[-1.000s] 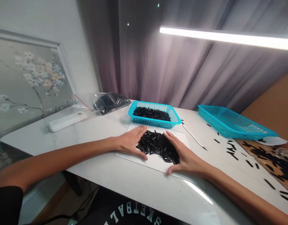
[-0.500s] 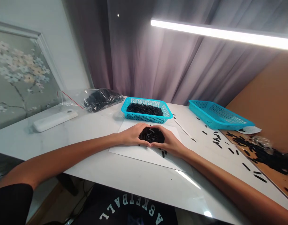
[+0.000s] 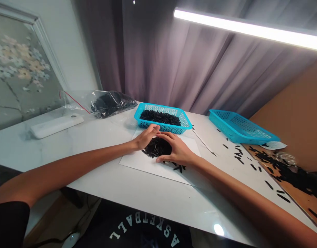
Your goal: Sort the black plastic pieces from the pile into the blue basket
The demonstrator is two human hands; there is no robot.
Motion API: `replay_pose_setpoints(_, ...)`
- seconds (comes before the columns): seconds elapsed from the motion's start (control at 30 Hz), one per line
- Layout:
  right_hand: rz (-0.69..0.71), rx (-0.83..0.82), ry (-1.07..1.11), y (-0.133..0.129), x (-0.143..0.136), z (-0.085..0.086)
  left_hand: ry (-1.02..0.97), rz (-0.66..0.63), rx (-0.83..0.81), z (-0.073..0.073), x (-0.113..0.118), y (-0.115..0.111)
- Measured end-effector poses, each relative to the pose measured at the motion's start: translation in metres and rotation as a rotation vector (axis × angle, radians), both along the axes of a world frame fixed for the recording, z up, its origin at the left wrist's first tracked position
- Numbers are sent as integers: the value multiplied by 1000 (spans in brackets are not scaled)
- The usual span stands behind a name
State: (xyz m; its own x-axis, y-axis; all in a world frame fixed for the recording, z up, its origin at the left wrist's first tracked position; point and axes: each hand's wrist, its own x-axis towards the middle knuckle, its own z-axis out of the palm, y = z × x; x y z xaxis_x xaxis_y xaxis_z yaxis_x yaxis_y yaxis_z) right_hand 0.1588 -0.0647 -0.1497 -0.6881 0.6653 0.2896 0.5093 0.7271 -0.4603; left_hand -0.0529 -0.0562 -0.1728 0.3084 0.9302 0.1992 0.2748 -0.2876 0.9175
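Note:
A heap of small black strips (image 3: pixel 156 147) lies on a white sheet (image 3: pixel 137 166) on the table. My right hand (image 3: pixel 179 150) curves around the heap's right side, thumb at the near edge and fingers along the far edge, spread apart. At the heap's far left is my left hand (image 3: pixel 146 137), raised on its edge with fingers stretched toward the right fingertips. Neither hand grips anything. Several loose strips (image 3: pixel 179 168) lie by my right wrist. Just beyond my hands stands a turquoise basket (image 3: pixel 162 128) holding more black strips.
Another turquoise basket (image 3: pixel 241 137) stands at the right. Scattered strips lie near a brown board (image 3: pixel 293 193) with a dark pile (image 3: pixel 303 179). A thin white stick (image 3: pixel 203 141) lies between. At the left are a clear bag (image 3: pixel 112 105) of black material and a white elongated object (image 3: pixel 56 126).
My left hand has lifted away from the heap's near side, its thumb now up and apart from the right thumb. My right hand stays around the heap, and more of the strips show.

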Motion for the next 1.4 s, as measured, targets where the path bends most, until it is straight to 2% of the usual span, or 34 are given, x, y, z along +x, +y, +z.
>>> replay_pose_setpoints(0.17, -23, 4, 4, 5, -20, 2, -7, 54, -18, 1, 0, -2)
replay_pose_setpoints(0.33, -38, -56, 119, 3, -19, 2, -4, 17, 21, 7, 2, -9)
replay_pose_setpoints(0.5, -125, -203, 332, 6, -11, 6, -11, -9, 173, 26, 0, -14)
replay_pose_setpoints(0.63, -208, -388, 532, 9, -9, 7, -8, -9, 285, 37, 0, -17)
replay_pose_setpoints(0.8, -191, -596, 669, 8, -11, 8, -35, -51, 302, 35, 3, -18)
replay_pose_setpoints(1.17, -153, -766, 755, 3, -10, 11, -227, -1, 164, 36, 0, -10)
replay_pose_setpoints(1.27, -156, -778, 755, 2, -11, 10, -262, 35, 141, 32, 0, -8)
replay_pose_setpoints(1.4, -171, -708, 761, 1, -13, 9, -277, 55, 127, 30, 1, -9)
